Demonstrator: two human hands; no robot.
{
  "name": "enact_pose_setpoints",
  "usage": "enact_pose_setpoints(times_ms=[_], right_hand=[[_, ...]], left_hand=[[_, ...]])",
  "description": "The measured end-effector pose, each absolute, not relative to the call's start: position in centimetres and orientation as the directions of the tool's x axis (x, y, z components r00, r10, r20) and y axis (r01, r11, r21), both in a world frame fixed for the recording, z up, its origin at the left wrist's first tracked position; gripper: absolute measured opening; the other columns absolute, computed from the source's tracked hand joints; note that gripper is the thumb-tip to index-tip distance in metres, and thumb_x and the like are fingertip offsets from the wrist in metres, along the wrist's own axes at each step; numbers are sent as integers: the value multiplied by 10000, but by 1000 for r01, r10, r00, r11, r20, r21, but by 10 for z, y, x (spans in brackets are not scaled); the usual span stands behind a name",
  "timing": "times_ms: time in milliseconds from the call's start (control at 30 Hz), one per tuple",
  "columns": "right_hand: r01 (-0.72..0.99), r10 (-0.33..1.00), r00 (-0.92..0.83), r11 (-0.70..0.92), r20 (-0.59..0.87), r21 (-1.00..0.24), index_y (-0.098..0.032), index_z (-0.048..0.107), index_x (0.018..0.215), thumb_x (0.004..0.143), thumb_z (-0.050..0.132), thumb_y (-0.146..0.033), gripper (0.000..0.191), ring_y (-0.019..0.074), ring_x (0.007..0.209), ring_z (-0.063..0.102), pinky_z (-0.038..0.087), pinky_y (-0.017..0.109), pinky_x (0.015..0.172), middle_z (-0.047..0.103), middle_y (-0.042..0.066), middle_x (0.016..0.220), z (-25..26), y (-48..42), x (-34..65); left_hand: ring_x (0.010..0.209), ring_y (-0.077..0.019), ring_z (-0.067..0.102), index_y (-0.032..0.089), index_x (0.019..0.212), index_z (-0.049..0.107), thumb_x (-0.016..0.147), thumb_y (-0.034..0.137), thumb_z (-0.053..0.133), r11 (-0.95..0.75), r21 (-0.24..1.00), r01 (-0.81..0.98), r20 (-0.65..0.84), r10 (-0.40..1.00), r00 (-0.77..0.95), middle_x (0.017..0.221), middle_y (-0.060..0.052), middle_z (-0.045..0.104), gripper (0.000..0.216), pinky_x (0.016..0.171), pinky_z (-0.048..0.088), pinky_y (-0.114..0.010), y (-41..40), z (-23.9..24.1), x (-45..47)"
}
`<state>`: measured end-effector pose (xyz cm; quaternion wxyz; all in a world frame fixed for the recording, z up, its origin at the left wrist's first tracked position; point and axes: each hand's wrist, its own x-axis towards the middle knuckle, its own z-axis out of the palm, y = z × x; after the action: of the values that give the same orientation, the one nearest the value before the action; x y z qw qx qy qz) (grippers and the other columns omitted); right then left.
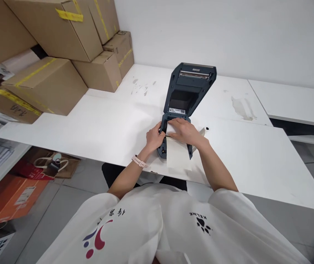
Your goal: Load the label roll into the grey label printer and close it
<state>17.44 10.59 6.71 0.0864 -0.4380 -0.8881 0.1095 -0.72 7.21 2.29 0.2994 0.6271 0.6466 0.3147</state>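
Note:
A dark blue-grey label printer (163, 148) stands on the white table with its lid (170, 91) raised. Inside its base is a roll of white label paper (170, 129), largely covered by my right hand. A loose strip of paper (178, 154) runs from the roll over the printer's front towards the table edge. My left hand (155, 137) is closed on the left side of the printer base, thumb near the roll. My right hand (183, 131) is curved over the roll from the right, its fingertips pressing on top.
Cardboard boxes (49, 82) with yellow tape are stacked at the back left. A pale strip and a small black object (207, 128) lie right of the printer. An orange box (16, 198) and a bag (68, 167) sit below the table on the left.

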Motion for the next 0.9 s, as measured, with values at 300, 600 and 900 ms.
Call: enact_pose_setpoints(times_ms=[300, 600, 900], right_hand=[[716, 767, -576, 641, 284, -276, -176, 621, 1433, 1057, 494, -371, 443, 337, 1425, 546, 490, 551, 1161, 599, 114, 1524, 32, -2, 179], [733, 798, -536, 602, 275, -318, -250, 591, 1474, 1061, 486, -381, 446, 326, 1467, 514, 531, 557, 1121, 576, 75, 1550, 23, -4, 174], [477, 865, -118, 480, 487, -736, -320, 706, 1248, 1018, 548, -536, 353, 262, 1258, 674, 540, 526, 1091, 742, 44, 1304, 66, 64, 212]], left_hand=[[1199, -265, 688, 258, 1465, 560, 885, 203, 483, -23, 930, 366, 34, 999, -23, 1401, -47, 698, 588, 1005, 533, -375, 72, 9, -7], [1405, -287, 560, 240, 1511, 489, 947, 381, 535, -10, 990, 138, 5, 999, 31, 1569, -97, 551, 583, 1152, 482, -447, 77, -6, -9], [1608, -368, 248, 346, 1671, 88, 848, 645, 702, 206, 973, 100, -218, 968, 127, 1777, -58, 128, 1069, 1242, 399, -518, -11, 4, -8]])
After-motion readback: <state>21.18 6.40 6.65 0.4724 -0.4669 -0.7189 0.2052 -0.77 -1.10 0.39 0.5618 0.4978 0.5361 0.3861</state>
